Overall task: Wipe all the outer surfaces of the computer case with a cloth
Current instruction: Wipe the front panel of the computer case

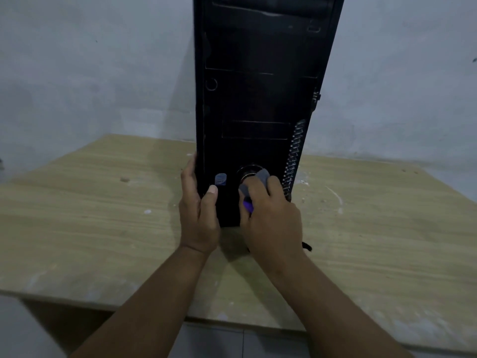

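A tall black computer case (258, 94) stands upright on the wooden table (90, 215), its front panel facing me. My left hand (197, 213) grips the case's lower left edge, thumb lying on the front panel below a small blue sticker (220, 179). My right hand (271, 215) holds a grey cloth (260, 178) bunched under its fingers and presses it on the round button ring low on the front panel. A purple bit shows below the cloth by my thumb.
The table top carries white specks and smears (333, 195) to the right of the case. A pale wall (90, 73) stands close behind the table. A short black cable end (307, 246) lies by my right wrist. The table's near edge runs below my forearms.
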`<state>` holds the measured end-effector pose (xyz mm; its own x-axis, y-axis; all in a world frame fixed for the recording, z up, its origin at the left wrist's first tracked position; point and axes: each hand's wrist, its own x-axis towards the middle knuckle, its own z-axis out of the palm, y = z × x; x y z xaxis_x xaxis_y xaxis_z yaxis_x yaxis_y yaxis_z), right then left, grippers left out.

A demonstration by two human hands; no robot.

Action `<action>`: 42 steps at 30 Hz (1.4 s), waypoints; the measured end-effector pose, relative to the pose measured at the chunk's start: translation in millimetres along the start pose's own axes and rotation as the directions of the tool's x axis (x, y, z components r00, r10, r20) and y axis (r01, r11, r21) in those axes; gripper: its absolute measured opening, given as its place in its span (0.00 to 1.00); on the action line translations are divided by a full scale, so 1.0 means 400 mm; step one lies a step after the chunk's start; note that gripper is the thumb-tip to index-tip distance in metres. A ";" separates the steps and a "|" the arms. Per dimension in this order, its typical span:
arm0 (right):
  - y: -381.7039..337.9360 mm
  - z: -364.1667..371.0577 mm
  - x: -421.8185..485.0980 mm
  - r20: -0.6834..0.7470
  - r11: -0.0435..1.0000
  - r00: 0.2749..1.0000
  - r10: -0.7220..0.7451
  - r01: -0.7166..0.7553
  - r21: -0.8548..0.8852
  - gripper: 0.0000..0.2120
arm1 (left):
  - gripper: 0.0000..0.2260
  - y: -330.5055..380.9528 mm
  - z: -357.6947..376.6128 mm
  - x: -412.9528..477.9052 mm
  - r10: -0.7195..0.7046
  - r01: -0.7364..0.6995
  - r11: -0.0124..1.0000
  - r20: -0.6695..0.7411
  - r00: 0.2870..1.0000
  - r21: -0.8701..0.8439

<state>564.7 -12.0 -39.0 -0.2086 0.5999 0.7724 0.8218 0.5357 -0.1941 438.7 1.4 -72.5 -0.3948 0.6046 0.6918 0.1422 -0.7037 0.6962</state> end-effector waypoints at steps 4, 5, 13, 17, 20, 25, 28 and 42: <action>0.037 -0.037 0.007 0.082 0.992 0.994 -0.078 0.086 -0.095 0.14 | 0.29 0.001 0.002 -0.001 -0.010 0.010 1.000 0.015 1.000 -0.019; 0.040 -0.047 0.011 0.083 0.991 0.993 -0.078 0.086 -0.104 0.14 | 0.29 0.002 0.001 -0.003 -0.010 0.011 1.000 0.020 1.000 -0.019; 0.048 -0.016 -0.040 0.010 0.998 0.999 0.051 -0.052 0.047 0.17 | 0.29 0.000 0.005 0.000 -0.003 0.003 1.000 0.015 1.000 -0.022; 0.044 0.003 -0.052 0.069 0.993 0.997 0.028 -0.036 0.109 0.15 | 0.29 0.003 0.005 -0.001 0.001 0.000 1.000 0.026 1.000 -0.019; 0.049 -0.022 -0.036 -0.044 0.964 0.995 0.087 -0.073 0.254 0.11 | 0.29 0.005 0.005 0.000 0.004 -0.003 1.000 0.026 1.000 -0.020; 0.053 -0.020 -0.045 0.013 0.907 0.970 0.244 -0.233 0.352 0.14 | 0.29 0.004 0.005 -0.001 -0.004 0.004 1.000 0.020 1.000 -0.011; 0.042 -0.012 -0.070 -0.040 0.941 0.990 0.136 -0.117 0.317 0.13 | 0.29 0.004 0.005 0.000 -0.007 0.007 1.000 0.023 1.000 -0.012; 0.018 -0.070 -0.002 0.280 0.944 0.959 -0.053 0.140 -0.298 0.17 | 0.30 0.001 0.005 -0.003 -0.007 0.008 1.000 0.022 1.000 -0.026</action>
<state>585.6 -25.4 -23.9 -0.3921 0.7128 0.5815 0.9050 0.4122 0.1051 440.9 1.2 -72.8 -0.3758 0.6177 0.6908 0.1153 -0.7085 0.6962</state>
